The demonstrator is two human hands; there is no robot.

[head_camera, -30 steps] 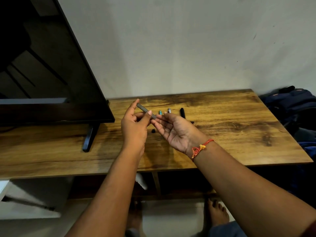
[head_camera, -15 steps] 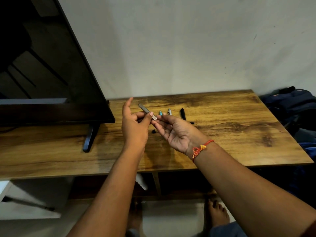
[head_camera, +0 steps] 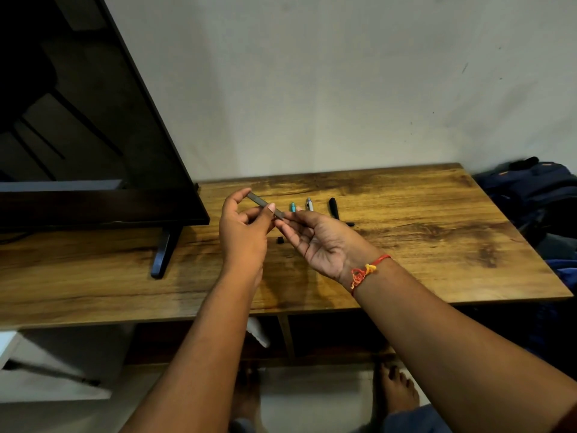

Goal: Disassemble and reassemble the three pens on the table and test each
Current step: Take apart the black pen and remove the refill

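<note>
Both grips meet on one part held above the surface. The left grip [head_camera: 243, 232] pinches a grey pen barrel [head_camera: 263, 205] between thumb and forefinger, with the barrel slanting down toward the right. The right grip [head_camera: 318, 242] lies palm-up with its fingertips [head_camera: 282, 225] at the barrel's lower end. Whether they pinch the barrel, or some small piece being fitted there, is too small to tell.

The barrel appears to be a light, stiff, smooth tube. It is likely slippery under a twisting load, so it is best held near mid-length with one grip while the other works only the end. Any small inner piece would be light and prone to roll or drop.

Directly beyond the hands, on the wooden surface [head_camera: 437, 245], lie a teal pen [head_camera: 293, 207] and a silver pen [head_camera: 309, 204] side by side. A black pen body [head_camera: 333, 207] lies just to their right. A small black piece [head_camera: 280, 240] rests on the surface beneath the hands, and another black piece [head_camera: 349, 224] lies near the black body. These loose parts suggest that disassembly is under way and reassembly is incomplete.

A red thread band [head_camera: 365, 270] circles the right wrist. A dark screen on a stand [head_camera: 162, 254] occupies the left of the surface, and a dark bag [head_camera: 530, 189] sits beyond its right edge.
</note>
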